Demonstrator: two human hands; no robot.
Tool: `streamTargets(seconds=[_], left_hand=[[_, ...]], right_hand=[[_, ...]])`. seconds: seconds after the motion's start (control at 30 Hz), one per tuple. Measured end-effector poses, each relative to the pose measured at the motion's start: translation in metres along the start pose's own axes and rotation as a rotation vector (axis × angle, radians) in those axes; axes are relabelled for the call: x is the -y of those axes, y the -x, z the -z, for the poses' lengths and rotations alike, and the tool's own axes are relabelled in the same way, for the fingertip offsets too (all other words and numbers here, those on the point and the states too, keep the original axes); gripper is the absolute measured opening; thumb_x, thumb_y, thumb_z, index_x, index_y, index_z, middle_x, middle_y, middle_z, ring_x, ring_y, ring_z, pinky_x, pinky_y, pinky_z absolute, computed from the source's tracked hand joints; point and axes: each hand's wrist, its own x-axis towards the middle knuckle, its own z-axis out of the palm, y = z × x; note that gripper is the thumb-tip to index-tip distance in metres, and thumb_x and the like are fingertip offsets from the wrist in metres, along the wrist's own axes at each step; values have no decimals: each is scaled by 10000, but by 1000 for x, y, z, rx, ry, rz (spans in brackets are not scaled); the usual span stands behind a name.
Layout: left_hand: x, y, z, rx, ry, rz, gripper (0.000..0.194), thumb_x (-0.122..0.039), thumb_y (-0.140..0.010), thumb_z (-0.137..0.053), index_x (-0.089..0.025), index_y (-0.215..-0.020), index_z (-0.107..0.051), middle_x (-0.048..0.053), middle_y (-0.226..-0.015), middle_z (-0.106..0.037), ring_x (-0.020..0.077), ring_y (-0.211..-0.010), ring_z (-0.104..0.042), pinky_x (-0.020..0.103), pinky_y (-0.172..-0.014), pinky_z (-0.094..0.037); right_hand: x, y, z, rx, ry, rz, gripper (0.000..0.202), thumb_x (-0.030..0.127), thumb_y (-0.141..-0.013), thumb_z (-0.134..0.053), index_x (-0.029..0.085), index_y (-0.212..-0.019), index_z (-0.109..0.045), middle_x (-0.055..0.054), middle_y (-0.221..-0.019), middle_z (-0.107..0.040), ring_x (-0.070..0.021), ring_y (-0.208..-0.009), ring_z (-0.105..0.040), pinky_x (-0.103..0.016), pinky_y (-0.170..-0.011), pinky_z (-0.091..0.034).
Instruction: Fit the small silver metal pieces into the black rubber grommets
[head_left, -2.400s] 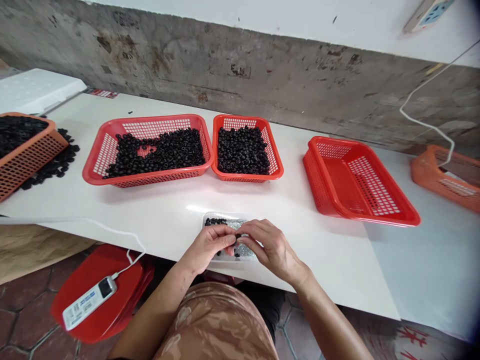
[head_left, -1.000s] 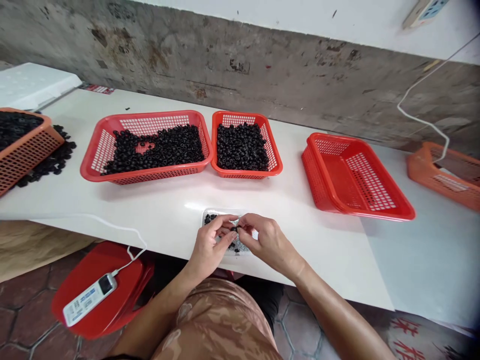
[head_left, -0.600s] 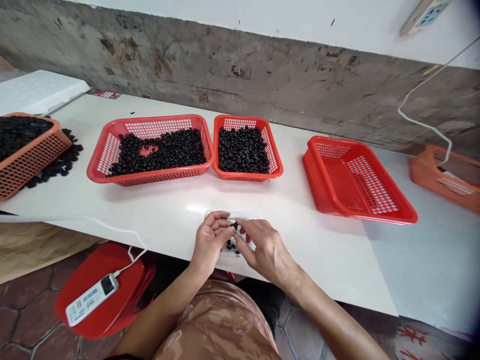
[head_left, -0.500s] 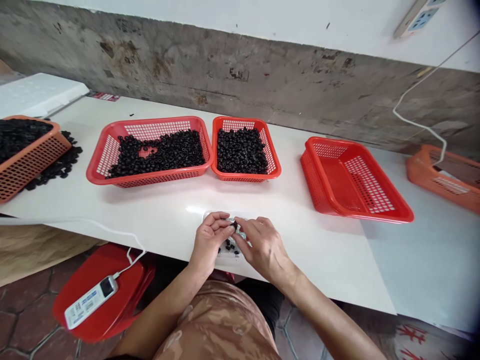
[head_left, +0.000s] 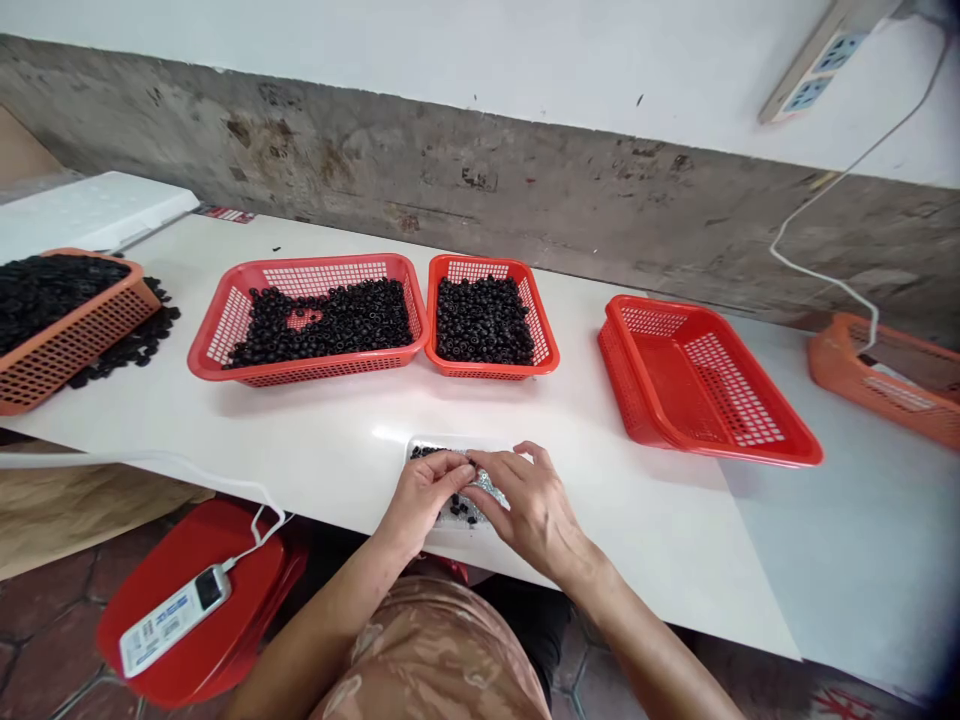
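Note:
Over a shallow white tray [head_left: 450, 440] near the table's front edge, my two hands meet at the fingertips. My left hand [head_left: 414, 503] is closed in a pinch, thumb against forefinger. Opposite it, my right hand [head_left: 536, 508] also pinches, its thumb lower and its forefinger on top. A small black part [head_left: 471, 463] barely shows between the fingertips; most of it is covered. Inside the tray lie loose black pieces [head_left: 459, 508] and small shiny silvery pieces [head_left: 489, 486], partly hidden under my hands.
Behind the tray stand a wide red basket [head_left: 307, 372] and a smaller red basket [head_left: 491, 372], both holding black rings. Stacked red baskets [head_left: 652, 420] stand to the right. An orange basket [head_left: 82, 340] of black pieces is far left. A power strip [head_left: 176, 620] lies on a red stool [head_left: 225, 660].
The view has tilted up slightly, so the scene sits lower. My fingertips have drawn closer together over the small black part, which shows less than before.

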Motion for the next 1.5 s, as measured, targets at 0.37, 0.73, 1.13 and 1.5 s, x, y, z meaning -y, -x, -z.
streamTargets(seconds=[0.37, 0.73, 1.13, 1.5], left_hand=[[2, 1, 5, 70, -20, 1, 179, -340, -796, -742, -167, -816, -782, 32, -771, -702, 159, -766, -571, 260, -729, -421], [2, -3, 1, 31, 39, -13, 180, -322, -802, -728, -150, -757, -756, 35, -743, -666, 158, -768, -557, 266, -760, -430], [4, 3, 6, 100, 3, 33, 296, -434, -835, -729, -151, -896, -790, 47, -774, -672, 153, -742, -533, 271, -738, -406], [0, 8, 0, 109, 34, 29, 361, -496, -788, -767, -136, -812, -790, 46, -719, -661, 178, -758, -566, 288, -777, -433]], right_hand=[[-19, -5, 1, -10, -576, -158, 182, 259, -1002, -581, 242, -1090, -739, -53, -998, -748, -181, -930, -706, -313, -822, -568], [-8, 1, -10, -113, -3, 76, 323, 315, -1013, -585, 158, -1294, -555, -105, -1146, -729, -200, -1006, -699, -390, -919, -413], [-12, 2, -20, -120, 108, 128, 252, 263, -1044, -501, 130, -1252, -549, -90, -1028, -745, -155, -800, -693, -412, -972, -398], [-19, 4, -16, -14, 70, 291, 312, 212, -1040, -477, 96, -1329, -490, -123, -1067, -723, -197, -906, -696, -391, -877, -499]])
